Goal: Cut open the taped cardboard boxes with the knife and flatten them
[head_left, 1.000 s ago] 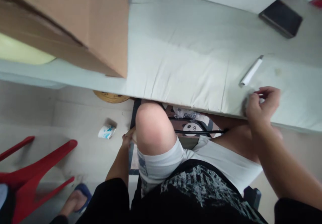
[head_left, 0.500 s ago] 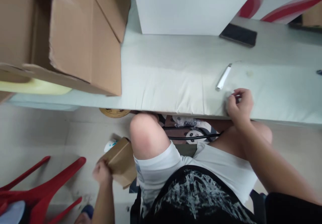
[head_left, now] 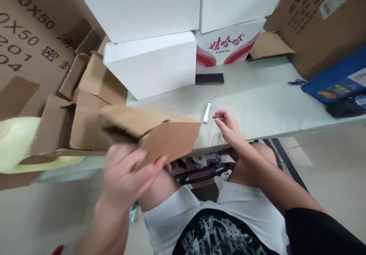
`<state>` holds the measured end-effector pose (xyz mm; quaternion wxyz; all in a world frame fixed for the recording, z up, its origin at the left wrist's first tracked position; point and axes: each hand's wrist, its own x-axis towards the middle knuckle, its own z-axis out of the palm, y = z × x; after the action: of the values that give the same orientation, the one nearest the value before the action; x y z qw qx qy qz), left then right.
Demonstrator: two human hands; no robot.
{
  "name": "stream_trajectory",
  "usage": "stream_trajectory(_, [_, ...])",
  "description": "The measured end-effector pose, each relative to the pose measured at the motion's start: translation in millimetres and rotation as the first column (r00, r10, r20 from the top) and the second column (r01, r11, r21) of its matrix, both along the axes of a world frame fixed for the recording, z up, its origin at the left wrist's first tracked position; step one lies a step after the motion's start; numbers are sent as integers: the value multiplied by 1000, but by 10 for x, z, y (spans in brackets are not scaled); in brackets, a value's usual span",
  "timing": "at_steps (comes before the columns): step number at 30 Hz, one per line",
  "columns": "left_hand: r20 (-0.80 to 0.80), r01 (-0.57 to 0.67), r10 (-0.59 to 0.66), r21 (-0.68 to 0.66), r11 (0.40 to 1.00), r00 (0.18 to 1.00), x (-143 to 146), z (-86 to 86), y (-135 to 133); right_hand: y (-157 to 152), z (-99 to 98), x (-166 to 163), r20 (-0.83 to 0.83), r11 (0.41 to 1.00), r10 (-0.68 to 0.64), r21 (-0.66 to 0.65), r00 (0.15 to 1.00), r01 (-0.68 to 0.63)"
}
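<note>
My left hand (head_left: 126,175) grips a flattened brown cardboard box (head_left: 160,133) and holds it up in front of the table edge; hand and box are smeared by motion. My right hand (head_left: 228,127) rests on the pale green padded table (head_left: 257,106) with its fingers apart and slightly curled, holding nothing that I can see. A small white utility knife (head_left: 207,112) lies on the table just left of that hand's fingertips.
White boxes (head_left: 151,62) and a red-printed carton (head_left: 228,45) are stacked at the back of the table, with a dark phone (head_left: 209,78) in front of them. Open brown cartons (head_left: 65,102) crowd the left. A blue package (head_left: 337,81) and a large carton (head_left: 323,22) sit at the right.
My left hand has lifted the flat cardboard box from beside my knee near the floor up to table height. My right hand has uncurled on the table. The view has tilted upward.
</note>
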<state>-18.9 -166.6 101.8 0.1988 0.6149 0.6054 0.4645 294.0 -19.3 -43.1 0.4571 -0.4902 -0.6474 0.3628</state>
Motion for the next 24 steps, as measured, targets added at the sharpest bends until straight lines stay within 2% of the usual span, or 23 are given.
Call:
stream_trajectory(2, [-247, 165, -157, 12, 986, 956, 279, -205, 575, 117, 25, 98, -47, 1000, -26, -6, 999, 26])
stream_trajectory(3, [-288, 234, -218, 21, 972, 933, 378, -310, 779, 165, 29, 155, -62, 999, -39, -9, 997, 38])
stream_trajectory(4, [-301, 280, -260, 24, 960, 918, 442, -407, 916, 204, 31, 208, -73, 999, -46, -12, 996, 45])
stream_trajectory(6, [-294, 286, -254, 74, 955, 922, 470, -555, 1011, 255, 47, 276, -85, 1000, -30, -9, 996, 29])
stream_trajectory(8, [-162, 195, -163, 207, 959, 973, 392, -640, 983, 289, 100, 260, -94, 1000, 27, 10, 995, -26])
stream_trajectory(10, [79, -34, 6, 356, 934, 997, 254, -683, 995, 328, 200, 158, -74, 986, 135, 106, 988, -127])
stream_trajectory(11, [195, -171, 101, 386, 906, 976, 174, -698, 1049, 349, 264, 82, -44, 962, 205, 191, 978, -194])
stream_trajectory(12, [291, -259, 152, 376, 890, 944, 90, -713, 1138, 369, 332, -3, -5, 923, 273, 284, 962, -261])
stream_trajectory(14, [426, -288, 159, 257, 922, 890, -71, -745, 1398, 394, 467, -182, 76, 822, 389, 420, 918, -383])
stream_trajectory(15, [426, -247, 146, 193, 950, 893, -140, -763, 1550, 396, 527, -266, 123, 774, 431, 459, 894, -436])
stream_trajectory(18, [345, -2, -29, 91, 996, 938, -240, -815, 1978, 375, 659, -466, 322, 663, 471, 485, 821, -571])
stream_trajectory(21, [283, 172, -173, 28, 985, 943, -155, -836, 2239, 358, 725, -572, 469, 589, 509, 423, 722, -689])
stream_trajectory(24, [301, 295, -272, -32, 955, 914, -31, -807, 2290, 372, 741, -579, 478, 565, 558, 381, 678, -732])
